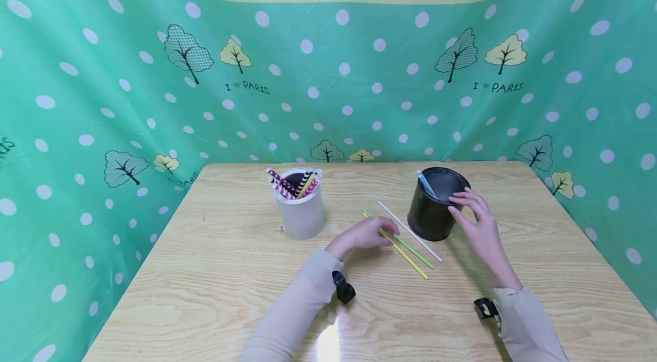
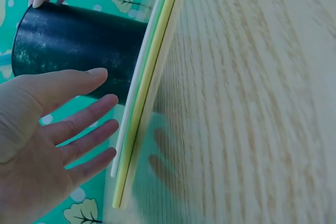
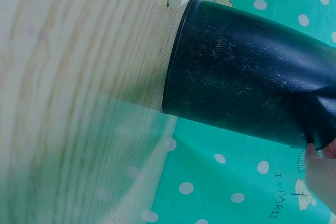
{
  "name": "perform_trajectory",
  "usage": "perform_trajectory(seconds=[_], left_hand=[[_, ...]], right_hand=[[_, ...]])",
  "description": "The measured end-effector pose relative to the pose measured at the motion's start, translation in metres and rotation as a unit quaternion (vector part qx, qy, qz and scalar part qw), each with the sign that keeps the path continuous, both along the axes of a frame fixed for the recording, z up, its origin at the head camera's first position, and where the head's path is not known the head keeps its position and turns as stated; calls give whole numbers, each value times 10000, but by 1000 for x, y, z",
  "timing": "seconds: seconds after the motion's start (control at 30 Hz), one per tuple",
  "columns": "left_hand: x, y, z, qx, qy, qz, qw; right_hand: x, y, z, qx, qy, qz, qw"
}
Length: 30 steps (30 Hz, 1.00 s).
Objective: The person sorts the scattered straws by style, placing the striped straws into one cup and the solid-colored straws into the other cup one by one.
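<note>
Three straws lie side by side on the table: a white straw, a green straw and a yellow straw. Over the yellow and green ones hovers my left hand; the left wrist view shows its fingers spread, holding nothing. A black cup stands upright just beyond the straws, with a blue straw leaning inside it. My right hand grips the cup's near right rim between thumb and fingers. Part of that hand is cut off in the right wrist view.
To the left stands a white cup with several patterned paper straws in it. A green dotted curtain hangs behind and beside the wooden table.
</note>
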State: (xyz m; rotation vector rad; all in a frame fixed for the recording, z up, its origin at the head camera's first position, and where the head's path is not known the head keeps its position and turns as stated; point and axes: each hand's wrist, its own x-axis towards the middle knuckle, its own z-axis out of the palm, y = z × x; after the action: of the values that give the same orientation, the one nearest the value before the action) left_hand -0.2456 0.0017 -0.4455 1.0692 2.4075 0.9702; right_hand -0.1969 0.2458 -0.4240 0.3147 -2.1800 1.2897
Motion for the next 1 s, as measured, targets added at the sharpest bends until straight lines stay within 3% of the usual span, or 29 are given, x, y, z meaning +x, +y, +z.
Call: perform_trajectory(seconds=[0.17,0.43,0.67,0.8,1.0], left_hand=[[0,0,-2,-105,181,-100,9997],[1,1,-5,-316,399,-216,9985],[1,2,-8,-471,492,-172,9975],[1,2,-9,-500,570,-161,9970],[4,3,-9,-694,977,-246,9925]], right_hand=[[2,-2,4,-33,-84,-17,10000],[15,-14,25,-80,-51,5,10000],[2,-1,3,-36,-60,5,10000],[1,-1,2,3,-83,-16,10000],[1,0,0,42,-131,-42,9999]])
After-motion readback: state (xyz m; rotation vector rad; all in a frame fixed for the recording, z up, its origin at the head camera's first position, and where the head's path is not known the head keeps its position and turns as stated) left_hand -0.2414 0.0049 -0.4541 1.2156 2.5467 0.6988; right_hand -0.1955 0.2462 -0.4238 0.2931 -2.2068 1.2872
